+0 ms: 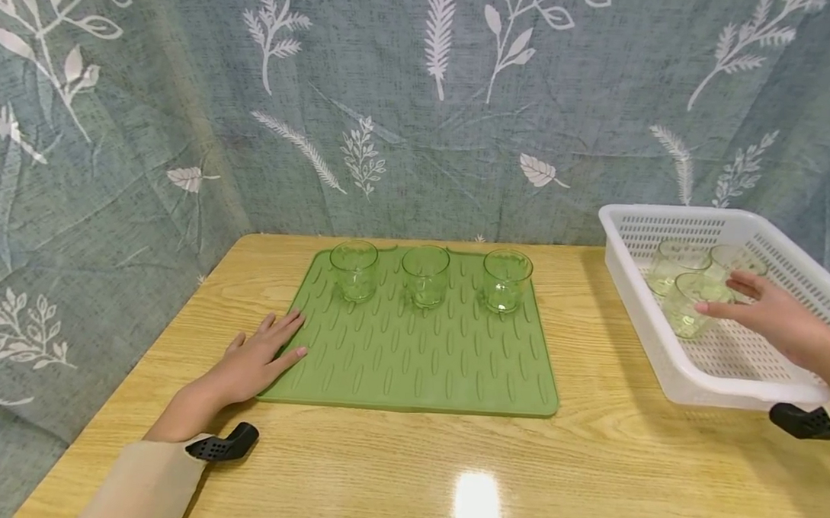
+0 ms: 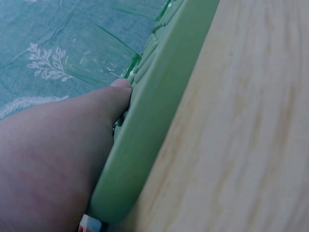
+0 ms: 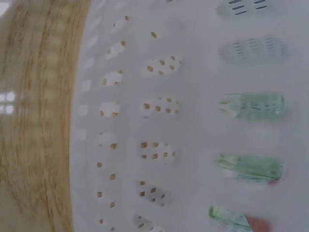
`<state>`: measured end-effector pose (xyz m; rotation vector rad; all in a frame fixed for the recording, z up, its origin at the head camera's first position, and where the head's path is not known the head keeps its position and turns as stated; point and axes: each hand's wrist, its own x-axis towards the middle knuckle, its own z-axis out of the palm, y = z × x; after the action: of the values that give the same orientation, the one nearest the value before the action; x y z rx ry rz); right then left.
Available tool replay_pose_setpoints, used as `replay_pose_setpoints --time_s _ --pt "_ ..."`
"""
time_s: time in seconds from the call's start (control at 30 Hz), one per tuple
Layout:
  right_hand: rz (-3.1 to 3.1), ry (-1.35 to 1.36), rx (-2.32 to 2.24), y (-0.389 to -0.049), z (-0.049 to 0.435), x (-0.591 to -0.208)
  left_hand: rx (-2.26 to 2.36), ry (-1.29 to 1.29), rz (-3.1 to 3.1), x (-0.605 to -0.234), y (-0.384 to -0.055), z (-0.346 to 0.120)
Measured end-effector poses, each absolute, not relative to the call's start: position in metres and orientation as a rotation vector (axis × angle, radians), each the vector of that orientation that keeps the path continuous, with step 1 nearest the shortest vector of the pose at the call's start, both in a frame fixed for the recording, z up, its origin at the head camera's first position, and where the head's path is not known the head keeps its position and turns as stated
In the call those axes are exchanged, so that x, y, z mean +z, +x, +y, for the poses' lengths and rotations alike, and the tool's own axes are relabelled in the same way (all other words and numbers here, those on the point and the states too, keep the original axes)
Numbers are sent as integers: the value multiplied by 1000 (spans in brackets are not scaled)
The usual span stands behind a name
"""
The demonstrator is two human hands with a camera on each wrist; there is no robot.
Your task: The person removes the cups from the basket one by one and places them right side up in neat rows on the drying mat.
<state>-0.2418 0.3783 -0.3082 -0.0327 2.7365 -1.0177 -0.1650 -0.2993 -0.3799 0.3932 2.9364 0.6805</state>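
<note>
My left hand (image 1: 256, 364) rests with extended fingers on the left edge of a green ribbed mat (image 1: 418, 358). In the left wrist view, the thumb (image 2: 123, 89) lies along the mat's raised edge (image 2: 149, 130). Three clear green glasses stand upright along the back of the mat: a left one (image 1: 354, 272), a middle one (image 1: 426, 277) and a right one (image 1: 506, 281). My right hand (image 1: 783, 317) reaches into a white basket (image 1: 635, 320), thumb and fingers spread at the side of the front glass (image 1: 688, 310). Whether they touch it is unclear.
Two more glasses, a left one (image 1: 669, 268) and a right one (image 1: 737, 259), stand behind the front glass in the basket. A wooden table (image 1: 353, 463) bears mat and basket. Behind hangs a patterned blue-grey curtain (image 1: 405, 159). Through slots in the basket wall (image 3: 193, 125), green glass shows.
</note>
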Motion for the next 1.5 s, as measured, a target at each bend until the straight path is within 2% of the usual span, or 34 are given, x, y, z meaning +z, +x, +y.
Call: replay_pose_setpoints --time_s 0.83,1.27,1.5 --pt "2754 -87 -916 -260 391 -322 667 391 2945 -381 -167 -298" --pt "2747 -66 -1050 -246 377 -306 656 402 2946 -380 -167 -299" --pt "2746 -139 -1179 -243 375 -306 661 395 2940 -380 -167 -300"
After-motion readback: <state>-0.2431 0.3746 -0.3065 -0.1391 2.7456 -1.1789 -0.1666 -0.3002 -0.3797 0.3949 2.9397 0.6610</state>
